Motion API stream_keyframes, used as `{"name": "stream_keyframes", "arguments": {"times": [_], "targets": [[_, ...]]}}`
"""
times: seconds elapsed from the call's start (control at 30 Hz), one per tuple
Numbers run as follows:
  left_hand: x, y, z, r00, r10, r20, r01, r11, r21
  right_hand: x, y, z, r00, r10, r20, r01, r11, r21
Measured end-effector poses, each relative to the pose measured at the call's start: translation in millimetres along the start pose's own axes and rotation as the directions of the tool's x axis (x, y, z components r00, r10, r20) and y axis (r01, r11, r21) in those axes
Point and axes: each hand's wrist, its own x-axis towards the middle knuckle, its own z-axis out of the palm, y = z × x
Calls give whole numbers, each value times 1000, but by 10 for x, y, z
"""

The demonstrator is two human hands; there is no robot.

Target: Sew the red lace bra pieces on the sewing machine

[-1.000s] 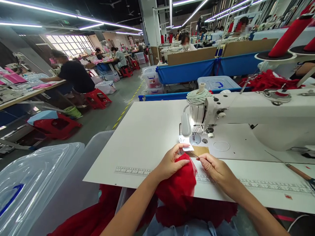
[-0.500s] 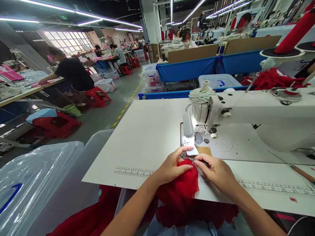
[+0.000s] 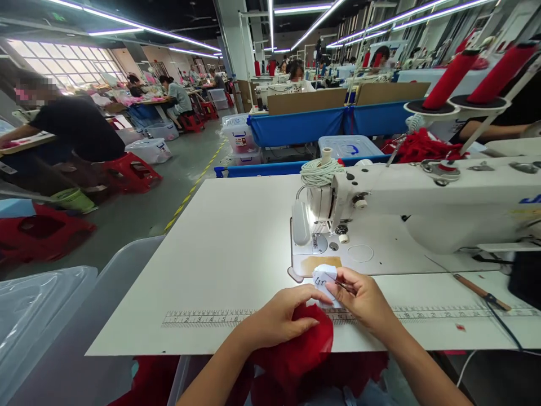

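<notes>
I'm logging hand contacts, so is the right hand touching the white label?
Touching. The head view shows the right hand pinching the white label near its right edge, with the thumb overlapping its face.

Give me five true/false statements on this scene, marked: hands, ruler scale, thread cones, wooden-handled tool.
1. The right hand pinches a white tag. True.
2. The left hand grips the sewing machine. False: the left hand holds red fabric.
3. A ruler scale runs across the tabletop. True.
4. The two nearest thread cones are blue. False: those thread cones are red.
5. The wooden-handled tool lies between the hands. False: the wooden-handled tool lies right of both.
</notes>
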Motion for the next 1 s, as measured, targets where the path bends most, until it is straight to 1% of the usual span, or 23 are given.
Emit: {"name": "stream_keyframes", "arguments": {"times": [0.03,0.1,0.17,0.2,0.27,0.33,0.43,0.5,0.53,0.57,0.6,0.63,0.7,0.77,0.8,0.9,1.0], "targets": [[2,-4,2,1000,7,12,-7,1000,13,-12,-12,6,1000,-6,4,7,1000,-29],[5,-6,-1,1000,6,26,-6,1000,11,-39,-28,-3,999,-11,-46,5,991,-132],[7,-8,-10,1000,-20,20,20,1000,-14,-45,-28,-73,995,-7,-97,-18,969,-247],[8,-12,-15,999,-39,7,39,999,-28,-28,-23,-144,992,-5,-125,-32,955,-294],[13,-24,-27,996,-85,-21,84,995,-50,62,-10,-368,981,0,-194,-73,927,-368],[20,-37,-34,992,-125,-24,123,991,-61,233,3,-683,960,2,-281,-136,879,-456],[32,-40,-33,988,-156,7,156,985,-72,555,20,-1174,902,-12,-433,-269,767,-582],[38,-34,-30,986,-166,3,166,983,-76,705,32,-1391,857,-23,-515,-367,674,-641],[41,-32,-28,985,-171,-1,170,982,-79,738,38,-1444,837,-31,-547,-410,627,-662],[44,-31,-28,984,-177,-1,176,981,-85,741,45,-1457,825,-48,-562,-432,586,-685],[47,-33,-28,983,-183,1,183,979,-91,716,53,-1435,826,-68,-560,-436,552,-710],[51,-37,-29,982,-188,6,188,977,-97,669,64,-1383,841,-86,-534,-416,529,-740],[62,-48,-31,981,-191,19,192,977,-98,543,98,-1226,899,-97,-428,-326,505,-799],[75,-59,-29,981,-190,29,192,977,-92,429,149,-1058,947,-66,-314,-243,490,-837],[81,-63,-28,982,-188,34,190,978,-89,393,177,-988,959,-44,-280,-225,479,-848],[94,-62,-21,983,-182,34,184,980,-71,384,255,-886,967,8,-254,-233,426,-874],[100,-50,-21,983,-182,28,184,981,-61,482,294,-967,969,25,-244,-236,372,-898]]}}
